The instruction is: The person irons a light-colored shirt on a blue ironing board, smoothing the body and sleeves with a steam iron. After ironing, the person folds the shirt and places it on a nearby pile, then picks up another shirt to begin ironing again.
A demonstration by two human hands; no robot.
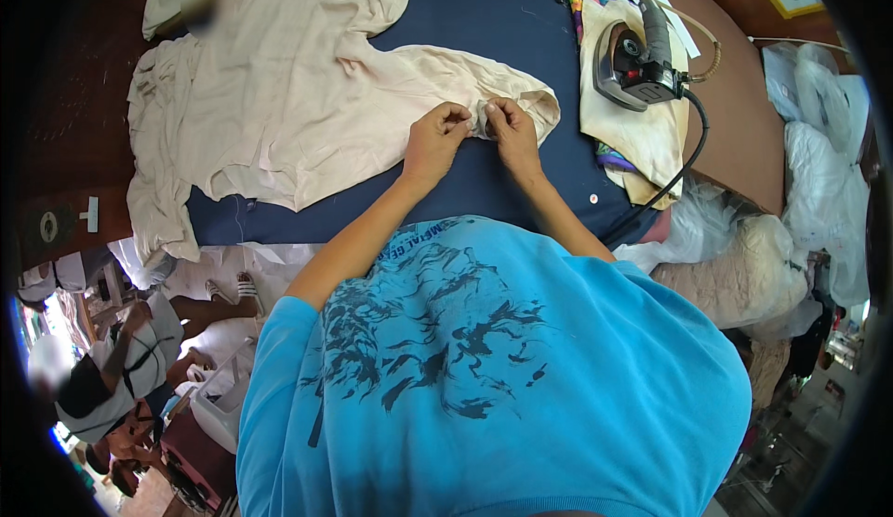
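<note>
A cream-coloured garment (270, 80) lies spread over a dark blue padded table, one sleeve stretched out to the right. My left hand (435, 143) pinches the near edge of that sleeve close to its end. Right beside it, my right hand (513, 137) pinches the same edge, with a small greyish fold of cloth (481, 119) between the two hands. The sleeve's open end (544, 103) lies just beyond my right fingers. Both sets of fingertips are closed, and what exactly lies inside the pinch is partly hidden.
An iron (642, 66) with a black cord (696, 145) rests on folded cream cloth (633, 140) to the right. Plastic-wrapped bundles (744, 270) are piled at the right. A small white round piece (593, 199) lies near the table edge. Another person (126, 359) is at the lower left.
</note>
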